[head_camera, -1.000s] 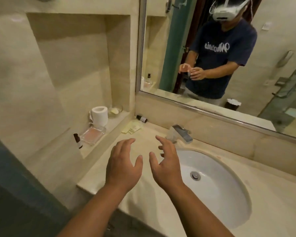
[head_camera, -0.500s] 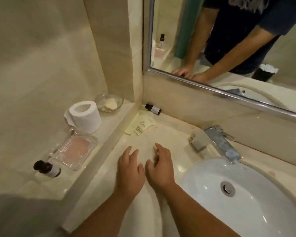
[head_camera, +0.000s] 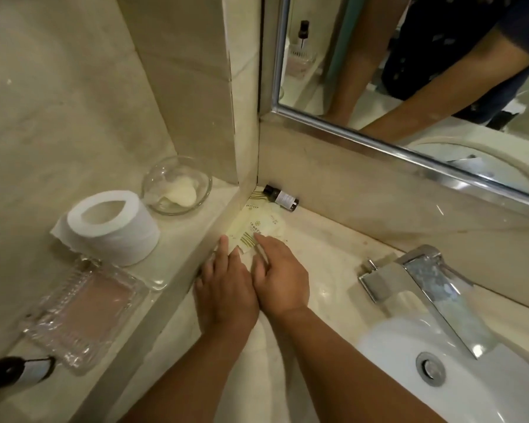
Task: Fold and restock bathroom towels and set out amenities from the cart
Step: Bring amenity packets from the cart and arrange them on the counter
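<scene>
Pale yellow amenity packets [head_camera: 257, 225] lie on the marble counter in the corner under the mirror. My left hand [head_camera: 225, 288] and my right hand [head_camera: 280, 277] lie side by side on the counter, fingers fairly straight, fingertips touching the near edge of the packets. A small dark bottle [head_camera: 281, 198] lies on its side against the back wall just beyond the packets. Another small dark-capped bottle [head_camera: 19, 371] lies on the raised ledge at the lower left.
The raised ledge at left holds a toilet paper roll [head_camera: 110, 227], a glass bowl with soap [head_camera: 177, 189] and a glass tray [head_camera: 87, 312]. A chrome faucet [head_camera: 425, 285] and white sink [head_camera: 458, 377] are at right. The mirror [head_camera: 409, 71] is above.
Both hands have moved forward along the counter toward the corner and now touch the packets. The view has tilted down and come closer to the counter.
</scene>
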